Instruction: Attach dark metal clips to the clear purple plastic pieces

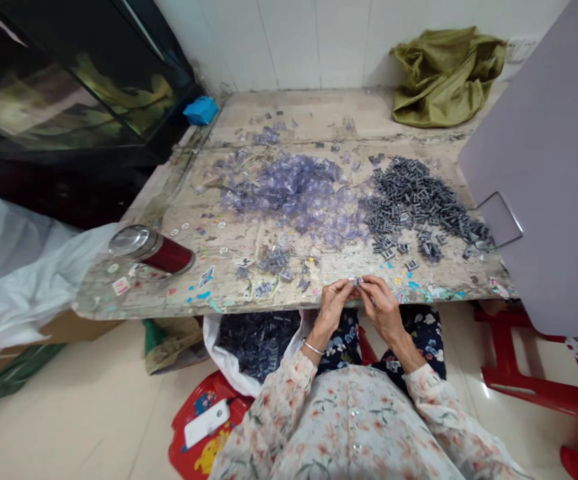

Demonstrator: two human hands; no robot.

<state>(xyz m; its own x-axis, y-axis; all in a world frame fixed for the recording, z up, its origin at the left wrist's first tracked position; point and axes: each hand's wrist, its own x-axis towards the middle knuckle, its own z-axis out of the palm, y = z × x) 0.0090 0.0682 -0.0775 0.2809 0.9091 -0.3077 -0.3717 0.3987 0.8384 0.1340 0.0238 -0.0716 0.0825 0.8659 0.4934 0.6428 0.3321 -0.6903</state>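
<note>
Near the table's front edge, my left hand (pixel 333 305) and my right hand (pixel 381 305) meet with pinched fingertips around one small grey plastic piece (pixel 357 282). A heap of dark grey plastic pieces (pixel 413 193) lies on the table beyond my right hand. Clear purplish plastic pieces (pixel 299 183) are spread over the middle of the table. A smaller cluster of clear and grey bits (pixel 276 261) sits to the left of my left hand.
On the worn table (pixel 159 297) a red flask (pixel 161 252) lies at the left. An olive cloth (pixel 439 77) is at the back right. Below the front edge is a white sack (pixel 213 333) of dark pieces, beside a red stool (pixel 183 413) with a white device (pixel 207 423).
</note>
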